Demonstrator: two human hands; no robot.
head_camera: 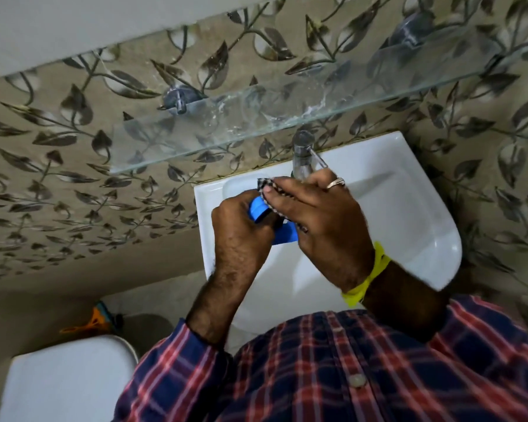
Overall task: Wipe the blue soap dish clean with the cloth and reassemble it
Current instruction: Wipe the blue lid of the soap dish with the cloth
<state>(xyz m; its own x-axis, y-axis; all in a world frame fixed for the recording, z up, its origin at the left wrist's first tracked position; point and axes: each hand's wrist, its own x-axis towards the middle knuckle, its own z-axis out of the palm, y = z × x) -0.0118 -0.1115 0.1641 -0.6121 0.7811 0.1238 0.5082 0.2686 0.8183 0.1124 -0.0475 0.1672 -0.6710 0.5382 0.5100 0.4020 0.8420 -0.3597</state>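
Note:
Over the white sink, my left hand (241, 229) grips a blue soap dish piece (259, 209) by its edge. A second blue part (285, 234) shows just below, between both hands; whether it is joined to the first I cannot tell. My right hand (320, 217) presses a dark checked cloth (265, 184) against the blue piece from the right. Most of the cloth and much of the dish are hidden under my fingers. A ring sits on a right-hand finger and a yellow band on that wrist.
The white sink (409, 226) is mounted on a leaf-patterned wall, with a chrome tap (302, 153) just behind my right hand. A glass shelf (226, 129) juts out above. A white toilet lid (67, 382) and an orange brush (95, 321) lie lower left.

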